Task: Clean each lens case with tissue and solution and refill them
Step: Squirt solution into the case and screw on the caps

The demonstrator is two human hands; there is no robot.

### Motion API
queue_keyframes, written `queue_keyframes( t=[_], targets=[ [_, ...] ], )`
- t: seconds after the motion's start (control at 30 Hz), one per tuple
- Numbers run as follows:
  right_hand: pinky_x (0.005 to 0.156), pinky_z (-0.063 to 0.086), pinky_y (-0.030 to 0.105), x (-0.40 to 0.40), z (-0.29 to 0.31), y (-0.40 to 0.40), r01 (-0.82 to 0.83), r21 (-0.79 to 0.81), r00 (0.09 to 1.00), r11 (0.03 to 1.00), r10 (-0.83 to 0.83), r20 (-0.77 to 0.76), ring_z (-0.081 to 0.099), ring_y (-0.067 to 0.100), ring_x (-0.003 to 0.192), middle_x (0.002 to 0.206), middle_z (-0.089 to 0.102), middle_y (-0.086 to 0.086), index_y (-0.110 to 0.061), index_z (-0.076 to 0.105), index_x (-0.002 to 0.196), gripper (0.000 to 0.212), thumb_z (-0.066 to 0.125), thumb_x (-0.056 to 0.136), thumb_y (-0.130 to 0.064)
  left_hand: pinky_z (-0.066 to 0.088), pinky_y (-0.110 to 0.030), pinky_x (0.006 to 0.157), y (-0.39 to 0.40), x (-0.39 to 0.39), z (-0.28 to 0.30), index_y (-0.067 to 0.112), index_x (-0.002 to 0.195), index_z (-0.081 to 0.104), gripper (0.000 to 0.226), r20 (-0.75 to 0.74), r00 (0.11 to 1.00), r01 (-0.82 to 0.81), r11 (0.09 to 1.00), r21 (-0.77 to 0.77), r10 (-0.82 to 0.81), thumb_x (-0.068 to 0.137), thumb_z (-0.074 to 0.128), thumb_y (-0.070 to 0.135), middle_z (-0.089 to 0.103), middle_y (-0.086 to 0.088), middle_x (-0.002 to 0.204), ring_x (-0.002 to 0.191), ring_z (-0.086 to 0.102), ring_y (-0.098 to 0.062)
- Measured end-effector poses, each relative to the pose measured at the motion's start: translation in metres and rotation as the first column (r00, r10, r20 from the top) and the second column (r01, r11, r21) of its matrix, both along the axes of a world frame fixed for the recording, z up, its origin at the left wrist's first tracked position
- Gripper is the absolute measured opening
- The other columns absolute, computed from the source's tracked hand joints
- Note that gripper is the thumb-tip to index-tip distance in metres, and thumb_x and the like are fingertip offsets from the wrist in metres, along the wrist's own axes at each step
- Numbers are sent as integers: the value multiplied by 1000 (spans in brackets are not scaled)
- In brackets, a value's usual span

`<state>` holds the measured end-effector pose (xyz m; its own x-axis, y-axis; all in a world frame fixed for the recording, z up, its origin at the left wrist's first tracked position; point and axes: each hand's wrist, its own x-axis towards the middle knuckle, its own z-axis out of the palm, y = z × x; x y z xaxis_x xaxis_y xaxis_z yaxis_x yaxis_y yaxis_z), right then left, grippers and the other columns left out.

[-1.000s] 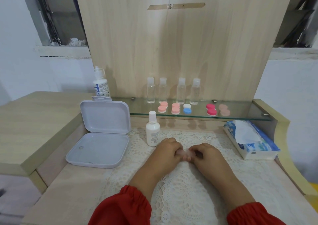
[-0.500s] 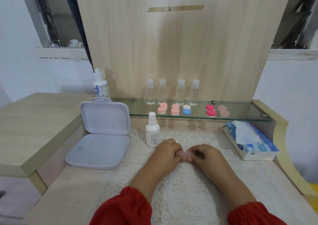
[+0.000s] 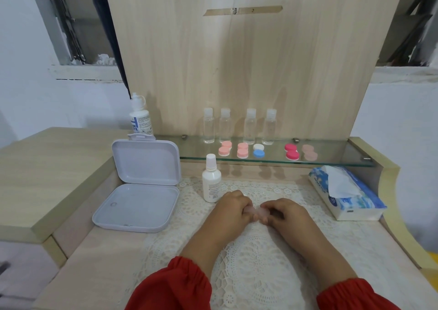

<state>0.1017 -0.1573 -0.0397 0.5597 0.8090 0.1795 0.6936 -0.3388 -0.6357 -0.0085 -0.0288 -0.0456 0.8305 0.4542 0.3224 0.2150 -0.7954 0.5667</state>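
Your left hand (image 3: 233,209) and right hand (image 3: 285,212) meet, both pinching a pale pink lens case (image 3: 257,211) over the lace mat (image 3: 248,262), midway along the table; steady one half, twist the cap squarely, keeping the solution bottle (image 3: 211,181) within reach

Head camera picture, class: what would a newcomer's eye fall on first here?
Probably the two hands, left hand and right hand, meeting mid-table on the lace mat, both gripping a small pale pink lens case. Next, the colourful lens cases lined up on the glass shelf behind, and the open white box at left.
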Motion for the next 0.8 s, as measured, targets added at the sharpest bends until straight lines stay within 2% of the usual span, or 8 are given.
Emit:
queue_keyframes(
  t=[0.13, 0.4, 0.57, 0.7, 0.8],
  targets=[
    [85, 37, 15, 2, -2, -1, -43, 8, 997, 999, 43, -56, 51, 3, 100, 103, 57, -15, -29, 62, 123, 36, 66, 88, -23, 38, -24, 89, 0, -1, 0, 13, 103, 67, 21, -1, 1000, 2, 1000, 3, -2, 88, 65, 28, 52, 6, 97, 101, 46, -13],
    [79, 35, 11, -1, -5, 3, -15, 42, 1000, 999, 14, 9, 51, 5, 97, 97, 58, -14, -28, 68, 111, 24, 68, 87, -31, 39, -24, 89, 0, 0, 0, 13, 106, 66, 23, -14, 1000, 2, 1000, 16, -2, 89, 63, 28, 49, 8, 96, 101, 46, -13],
    [77, 34, 9, 0, -3, 2, -35, 42, 999, 998, 36, -7, 50, 1, 95, 98, 59, -13, -27, 68, 112, 28, 69, 85, -32, 34, -18, 81, 0, -1, 1, 16, 111, 61, 33, -3, 1000, 14, 999, -43, -14, 85, 67, 36, 46, 10, 98, 96, 41, -7],
    [83, 39, 18, 1, -3, 2, -36, 32, 999, 999, 37, -27, 52, 5, 97, 99, 60, -11, -26, 68, 114, 28, 69, 86, -27, 30, -6, 74, 0, -1, 2, 13, 112, 67, 27, 18, 998, 58, 998, -16, -58, 88, 66, 25, 47, 10, 93, 93, 43, -7],
    [85, 40, 22, 0, -2, 2, -29, 32, 999, 999, 30, -33, 52, 8, 98, 100, 60, -10, -26, 68, 114, 28, 68, 86, -23, 31, -6, 75, 2, 0, 4, 12, 112, 68, 26, 17, 997, 79, 997, -27, -78, 88, 66, 21, 48, 10, 94, 92, 46, -6]
  ],
)
